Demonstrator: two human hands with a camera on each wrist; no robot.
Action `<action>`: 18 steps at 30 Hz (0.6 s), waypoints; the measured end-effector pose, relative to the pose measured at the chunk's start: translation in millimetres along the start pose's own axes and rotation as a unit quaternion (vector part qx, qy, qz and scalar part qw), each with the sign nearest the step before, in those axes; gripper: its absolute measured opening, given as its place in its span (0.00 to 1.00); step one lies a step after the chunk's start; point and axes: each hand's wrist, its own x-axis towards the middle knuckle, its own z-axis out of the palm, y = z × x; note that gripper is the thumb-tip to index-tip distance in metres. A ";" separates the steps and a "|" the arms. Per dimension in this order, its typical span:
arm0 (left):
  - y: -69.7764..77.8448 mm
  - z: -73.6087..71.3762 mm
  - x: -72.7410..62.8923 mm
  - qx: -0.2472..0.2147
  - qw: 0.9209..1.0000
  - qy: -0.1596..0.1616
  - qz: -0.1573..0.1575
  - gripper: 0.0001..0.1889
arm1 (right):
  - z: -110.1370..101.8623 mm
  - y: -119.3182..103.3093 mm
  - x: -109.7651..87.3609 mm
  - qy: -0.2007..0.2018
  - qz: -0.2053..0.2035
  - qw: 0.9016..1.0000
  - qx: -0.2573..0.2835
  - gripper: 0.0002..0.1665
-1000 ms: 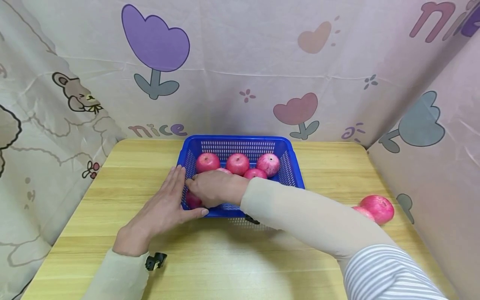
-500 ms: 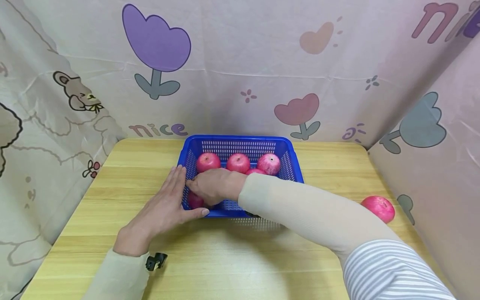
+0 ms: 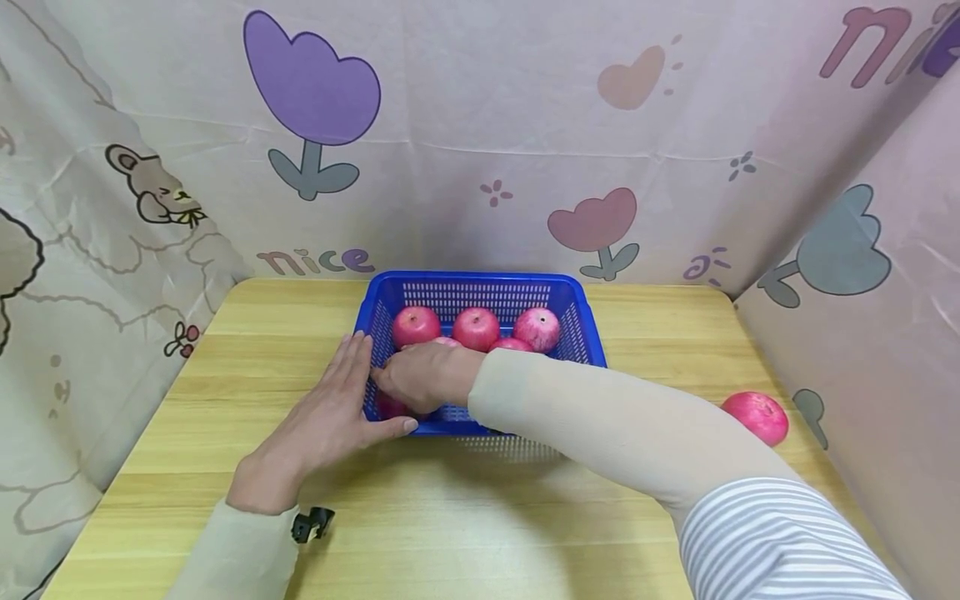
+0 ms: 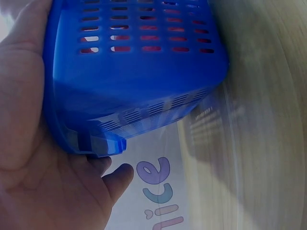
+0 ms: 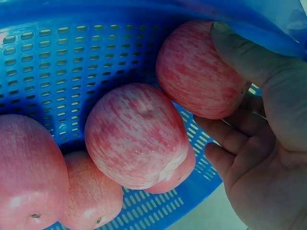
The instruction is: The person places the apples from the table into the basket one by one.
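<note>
A blue plastic basket (image 3: 480, 277) with slotted walls stands on the table, holding several red apples (image 3: 476, 328). Reaching into its front left corner, my right hand (image 3: 427, 377) holds one apple (image 5: 204, 72). The right wrist view shows the thumb across the top of that apple and the fingers around its lower side. Beside it lies another streaked apple (image 5: 136, 134). My left hand (image 3: 322, 421) rests against the basket's left rim with straight fingers, its thumb along the front rim. In the left wrist view, the palm lies against the basket's outer wall (image 4: 139, 72).
One loose apple (image 3: 756, 418) lies on the wooden table (image 3: 660, 325) at the right, partly behind my right sleeve (image 3: 600, 408). A printed cloth (image 3: 457, 100) hangs behind the basket and along both sides.
My right hand and forearm have shifted slightly within the basket's corner. The right sleeve now covers the second loose apple that showed at the right. My left hand has stayed in place.
</note>
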 end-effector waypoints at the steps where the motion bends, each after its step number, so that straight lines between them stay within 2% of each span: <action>1: -0.1 0.0 -0.1 0.000 1.000 0.001 0.000 0.75 | -0.2 -0.1 -0.3 -0.002 -0.001 1.000 -0.003 0.41; 8: -0.1 0.2 -0.3 0.000 1.000 0.000 0.001 0.75 | 0.6 0.9 -1.7 -0.008 -0.019 1.000 -0.021 0.41; 18: 0.0 0.8 0.0 0.000 1.000 0.002 0.004 0.75 | 0.4 3.0 -2.0 -0.006 -0.009 1.000 -0.020 0.41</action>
